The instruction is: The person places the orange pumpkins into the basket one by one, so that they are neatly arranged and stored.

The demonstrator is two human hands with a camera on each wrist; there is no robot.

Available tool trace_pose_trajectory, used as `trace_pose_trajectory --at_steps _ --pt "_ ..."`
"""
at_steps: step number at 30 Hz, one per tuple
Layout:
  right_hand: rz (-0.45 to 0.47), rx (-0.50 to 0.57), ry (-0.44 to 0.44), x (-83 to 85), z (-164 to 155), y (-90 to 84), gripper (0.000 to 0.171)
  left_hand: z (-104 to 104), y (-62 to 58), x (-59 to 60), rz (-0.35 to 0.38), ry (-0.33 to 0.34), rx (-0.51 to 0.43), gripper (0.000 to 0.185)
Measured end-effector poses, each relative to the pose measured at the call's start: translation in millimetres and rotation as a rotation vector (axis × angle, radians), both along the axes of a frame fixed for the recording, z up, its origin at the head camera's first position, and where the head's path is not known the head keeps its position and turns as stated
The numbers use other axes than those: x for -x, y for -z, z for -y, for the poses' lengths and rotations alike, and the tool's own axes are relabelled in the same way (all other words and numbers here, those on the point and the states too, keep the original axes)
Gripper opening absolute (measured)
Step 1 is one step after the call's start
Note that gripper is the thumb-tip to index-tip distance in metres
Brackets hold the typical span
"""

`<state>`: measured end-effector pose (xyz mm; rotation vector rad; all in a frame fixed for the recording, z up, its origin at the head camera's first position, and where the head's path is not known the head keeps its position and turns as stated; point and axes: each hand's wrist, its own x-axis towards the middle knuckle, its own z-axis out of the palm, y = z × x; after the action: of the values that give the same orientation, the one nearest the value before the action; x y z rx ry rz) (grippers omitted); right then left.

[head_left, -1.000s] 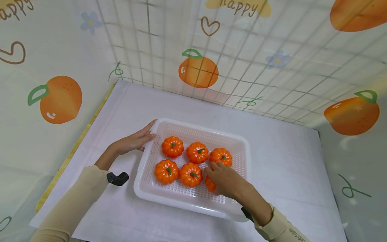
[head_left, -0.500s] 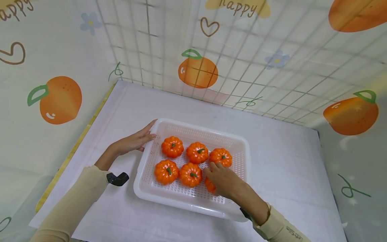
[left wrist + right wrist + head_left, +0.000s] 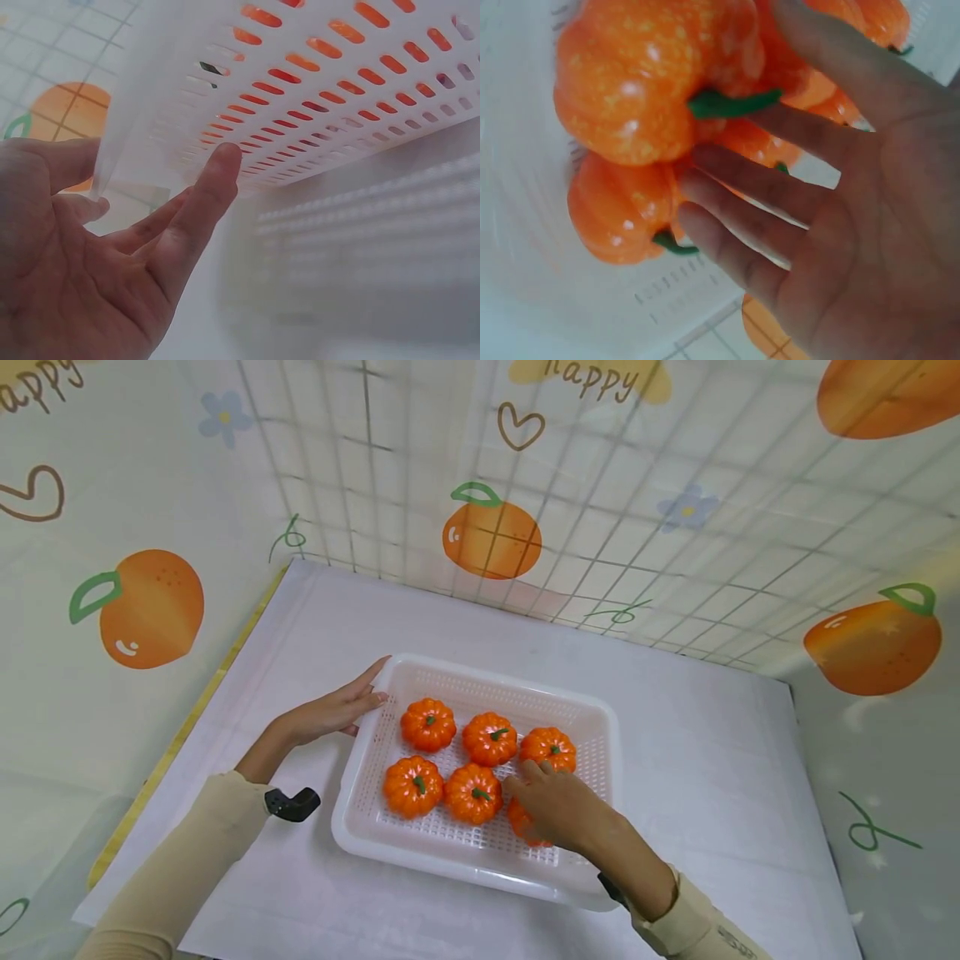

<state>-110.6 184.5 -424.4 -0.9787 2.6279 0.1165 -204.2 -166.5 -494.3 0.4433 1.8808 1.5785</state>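
A white perforated plastic basket (image 3: pixel 480 881) holds several shiny orange toy pumpkins (image 3: pixel 413 787) with green stems, in two rows. My left hand (image 3: pixel 330 712) rests at the basket's left rim. In the left wrist view its fingers (image 3: pixel 219 169) lie fairly straight against the outer wall. My right hand (image 3: pixel 558 806) reaches down over the near right pumpkin (image 3: pixel 522 822) and partly hides it. Seen from the right wrist, the straight, spread fingers (image 3: pixel 780 191) touch that pumpkin's side, with the thumb apart. The far right pumpkin (image 3: pixel 548 747) is close to the fingertips.
The basket stands on a white-covered table (image 3: pixel 697 777). A wire grid wall (image 3: pixel 600 527) behind a printed sheet rises at the back. A printed curtain (image 3: pixel 45 710) hangs at the left, above a yellow table edge (image 3: pixel 187 727). Black wrist devices (image 3: pixel 292 804) are worn on both arms.
My right hand stays over the near right pumpkin with only a slight shift, and a little more of that pumpkin shows below it. My left hand and the basket keep still.
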Motion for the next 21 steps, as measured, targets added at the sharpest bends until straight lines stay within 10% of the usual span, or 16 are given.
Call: trace_pose_trajectory --at_steps 8,13,21 --pt "-0.103 0.163 0.059 6.4 -11.7 -13.1 0.033 0.8 -2.4 -1.7 -0.086 0.012 0.074 0.069" --pt "-0.161 0.266 0.154 15.1 -24.5 -20.8 0.040 -7.0 -15.8 -5.2 -0.331 -0.027 0.329 0.069" --pt "-0.208 0.283 0.347 25.8 -48.4 -31.2 0.059 -39.9 -69.5 -17.0 -0.763 0.020 0.674 0.069"
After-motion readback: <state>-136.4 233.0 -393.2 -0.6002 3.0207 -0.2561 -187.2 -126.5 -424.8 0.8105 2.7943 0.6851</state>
